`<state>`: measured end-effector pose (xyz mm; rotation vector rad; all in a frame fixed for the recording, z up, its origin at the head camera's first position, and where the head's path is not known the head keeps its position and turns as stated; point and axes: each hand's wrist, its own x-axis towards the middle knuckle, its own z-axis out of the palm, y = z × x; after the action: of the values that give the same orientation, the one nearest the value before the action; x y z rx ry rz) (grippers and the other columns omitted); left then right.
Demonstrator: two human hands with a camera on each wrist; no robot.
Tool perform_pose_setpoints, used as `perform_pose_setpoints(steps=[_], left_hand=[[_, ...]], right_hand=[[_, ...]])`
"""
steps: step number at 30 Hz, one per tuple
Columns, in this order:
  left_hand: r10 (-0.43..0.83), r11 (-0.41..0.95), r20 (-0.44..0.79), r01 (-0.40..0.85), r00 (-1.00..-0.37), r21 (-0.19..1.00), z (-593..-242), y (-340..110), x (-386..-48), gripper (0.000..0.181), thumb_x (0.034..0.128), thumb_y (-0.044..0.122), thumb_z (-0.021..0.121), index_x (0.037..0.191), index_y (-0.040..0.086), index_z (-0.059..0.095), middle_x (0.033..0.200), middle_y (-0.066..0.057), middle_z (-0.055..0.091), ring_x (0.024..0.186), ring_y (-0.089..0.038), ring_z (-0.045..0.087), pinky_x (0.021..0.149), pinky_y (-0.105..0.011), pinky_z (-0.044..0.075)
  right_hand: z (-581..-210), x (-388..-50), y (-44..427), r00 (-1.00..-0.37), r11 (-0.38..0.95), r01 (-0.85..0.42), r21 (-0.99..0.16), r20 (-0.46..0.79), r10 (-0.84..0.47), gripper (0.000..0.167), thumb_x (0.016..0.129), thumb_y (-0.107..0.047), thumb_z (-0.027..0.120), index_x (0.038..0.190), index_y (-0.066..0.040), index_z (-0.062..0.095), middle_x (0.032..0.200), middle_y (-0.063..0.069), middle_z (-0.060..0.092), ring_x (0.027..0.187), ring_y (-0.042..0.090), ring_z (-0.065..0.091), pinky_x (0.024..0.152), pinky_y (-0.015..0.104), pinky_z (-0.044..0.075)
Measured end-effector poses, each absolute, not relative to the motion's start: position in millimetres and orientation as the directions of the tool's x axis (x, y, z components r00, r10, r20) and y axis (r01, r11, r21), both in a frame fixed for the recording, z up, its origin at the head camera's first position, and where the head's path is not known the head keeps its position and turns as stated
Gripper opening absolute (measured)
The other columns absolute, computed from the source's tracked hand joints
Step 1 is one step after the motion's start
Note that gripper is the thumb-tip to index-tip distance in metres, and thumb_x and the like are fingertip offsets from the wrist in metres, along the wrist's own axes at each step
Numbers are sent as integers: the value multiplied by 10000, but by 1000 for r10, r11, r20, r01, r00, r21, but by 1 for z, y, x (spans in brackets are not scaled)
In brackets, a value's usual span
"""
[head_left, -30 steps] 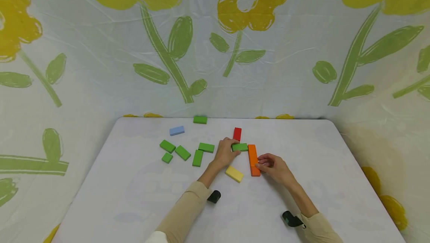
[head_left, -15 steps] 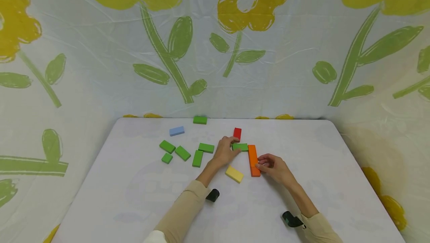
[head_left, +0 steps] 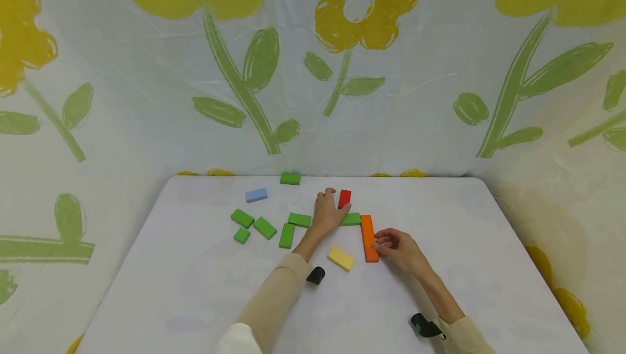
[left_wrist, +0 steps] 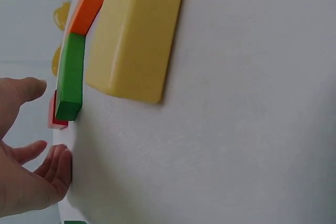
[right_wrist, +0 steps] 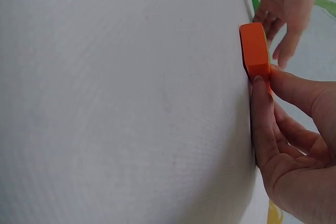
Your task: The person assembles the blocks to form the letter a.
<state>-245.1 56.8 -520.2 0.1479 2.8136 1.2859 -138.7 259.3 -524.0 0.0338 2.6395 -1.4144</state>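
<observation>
In the head view my left hand (head_left: 327, 213) hovers with spread fingers at the left end of a green block (head_left: 351, 219). Its thumb is near that block and the red block (head_left: 344, 198) behind it; the left wrist view shows a gap between the fingers and the green block (left_wrist: 71, 74). An orange block (head_left: 367, 229) meets the green one's right end, with a darker orange block (head_left: 371, 255) at its near end. My right hand (head_left: 403, 250) rests its fingertips and thumb against the orange blocks' right side, loosely bent, not wrapped round them.
A yellow block (head_left: 340, 258) lies left of the orange ones. Further left are several green blocks (head_left: 265, 228) and a light blue block (head_left: 256, 195). Another green block (head_left: 290, 179) sits at the far edge of the white table (head_left: 195, 289), before a flowered cloth.
My left hand has let go of the green block beside the red one, its fingers spreading and reaching farther back. The right hand stays at the orange blocks. The view has tilted slightly up.
</observation>
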Motion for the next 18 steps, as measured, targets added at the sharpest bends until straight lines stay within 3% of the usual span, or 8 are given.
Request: perform_pose_setpoints(steps=[7, 18], left_hand=[[93, 736, 3, 70, -996, 673, -521, 65, -254, 551, 932, 380, 744, 1305, 13, 572, 1185, -178, 569, 1068, -296, 540, 929, -406, 511], [61, 777, 12, 56, -998, 627, -518, 67, -253, 462, 923, 328, 763, 1206, -10, 623, 1083, -161, 588, 990, -291, 547, 863, -395, 493]], right_hand=[[-526, -138, 259, -989, 556, 100, -825, -144, -37, 337, 935, -167, 777, 1188, 21, 660, 1018, 92, 685, 874, 202, 621, 751, 192, 528], [-526, -140, 258, -988, 565, 102, -819, -148, -36, 318, 935, -152, 774, 1183, 11, 659, 999, 69, 672, 872, 199, 613, 746, 198, 522]])
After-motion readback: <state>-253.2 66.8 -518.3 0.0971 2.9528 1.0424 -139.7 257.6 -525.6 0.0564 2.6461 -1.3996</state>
